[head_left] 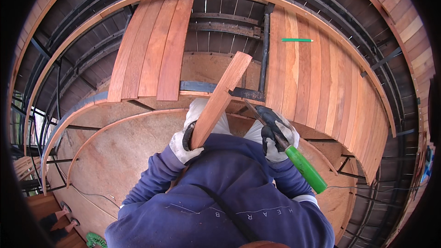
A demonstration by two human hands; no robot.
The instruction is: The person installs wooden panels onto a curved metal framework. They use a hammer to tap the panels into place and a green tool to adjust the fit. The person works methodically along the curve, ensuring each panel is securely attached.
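In my gloved left hand [186,143] is a short reddish wooden board [218,103], held at a slant across my lap with its far end pointing up and to the right. A small step or notch shows along its right edge. The gloved right hand [279,135] is wrapped round the metal part of a tool with a green handle [305,169]. Its narrow blade [252,109] points up and left toward the board without touching it. The handle sticks out toward the lower right; whether it is a chisel or a knife I cannot tell.
Curved metal framing carries wooden slats [151,50] at left and more slats [321,71] at right, with an open gap between. A green pencil [297,40] lies on the right slats. A person's legs [59,218] and a green coiled hose [95,240] appear at lower left.
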